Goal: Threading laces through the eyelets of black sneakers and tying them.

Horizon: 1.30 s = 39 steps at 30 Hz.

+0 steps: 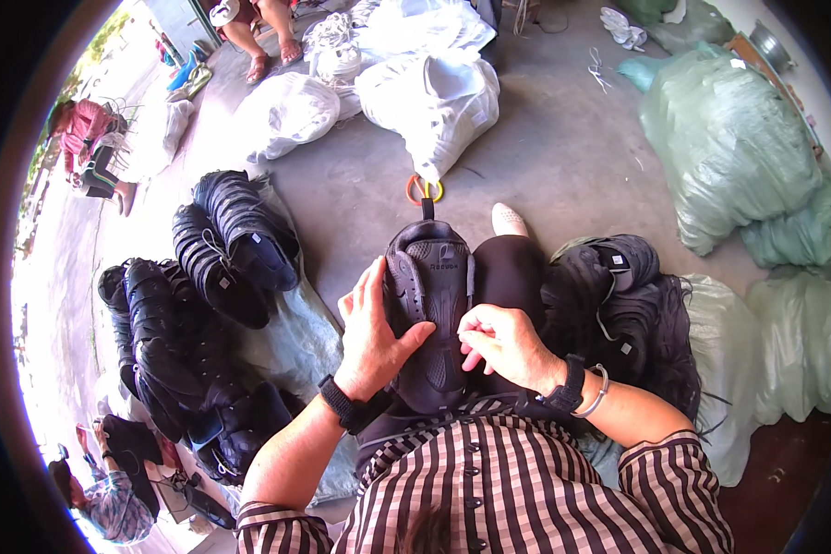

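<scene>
A black shoe upper (427,277) lies on my lap, its pull tab pointing away from me. My left hand (374,323) grips its left side, fingers along the edge and thumb across the top. At the right edge of the shoe upper, my right hand (508,342) is closed in a pinch. Whatever sits between those fingertips is too small to make out. Just beyond the tab, orange and yellow loops (425,190), like scissor handles, lie on the floor.
Stacked black shoe uppers (235,231) stand to my left, and another pile (619,295) is at my right. White sacks (434,102) lie ahead. Large green bags (729,148) fill the right side. Other people (92,138) sit at the left and far ahead.
</scene>
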Tool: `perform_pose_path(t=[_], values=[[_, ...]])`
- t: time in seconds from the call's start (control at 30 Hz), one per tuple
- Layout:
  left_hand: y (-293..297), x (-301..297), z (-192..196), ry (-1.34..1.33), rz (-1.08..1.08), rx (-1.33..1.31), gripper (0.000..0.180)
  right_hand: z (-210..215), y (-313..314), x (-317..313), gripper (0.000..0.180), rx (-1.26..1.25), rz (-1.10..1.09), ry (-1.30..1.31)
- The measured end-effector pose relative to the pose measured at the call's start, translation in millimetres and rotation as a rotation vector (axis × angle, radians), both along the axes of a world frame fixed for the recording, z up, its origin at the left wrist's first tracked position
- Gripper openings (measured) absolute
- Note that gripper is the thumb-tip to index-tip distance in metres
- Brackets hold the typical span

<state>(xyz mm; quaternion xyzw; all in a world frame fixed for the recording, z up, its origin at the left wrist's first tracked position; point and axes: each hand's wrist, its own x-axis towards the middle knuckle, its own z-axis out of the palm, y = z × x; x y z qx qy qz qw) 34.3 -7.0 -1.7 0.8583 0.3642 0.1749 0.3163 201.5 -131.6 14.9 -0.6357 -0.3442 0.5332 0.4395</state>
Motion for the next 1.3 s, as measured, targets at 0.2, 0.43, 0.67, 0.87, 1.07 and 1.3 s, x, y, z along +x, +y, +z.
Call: perform_pose_path(t=[0.2,0.43,0.67,0.87,1.07,1.3], values=[[-2,2,2,-0.019,0.015,-0.041,0.097,-3,-2,-4,0.007,-0.008,-0.023,-0.082],[-1,-2,-5,-0.029,0.014,-0.011,0.097,0,-1,-7,0.006,-0.019,-0.105,-0.003],[-2,-1,-3,-0.033,0.017,-0.046,0.097,-10,2,-9,0.004,0.025,-0.055,-0.155],[-1,-4,-3,-0.056,0.005,-0.057,0.097,-8,6,2,0.007,0.029,0.051,-0.033],[1,-7,-8,-0.093,-0.013,-0.022,0.094,-7,18,5,0.012,-0.076,0.061,0.259],[-9,-16,-2,-0.084,-0.071,0.048,0.083,-5,4,-15,0.011,0.107,-0.033,-0.164]])
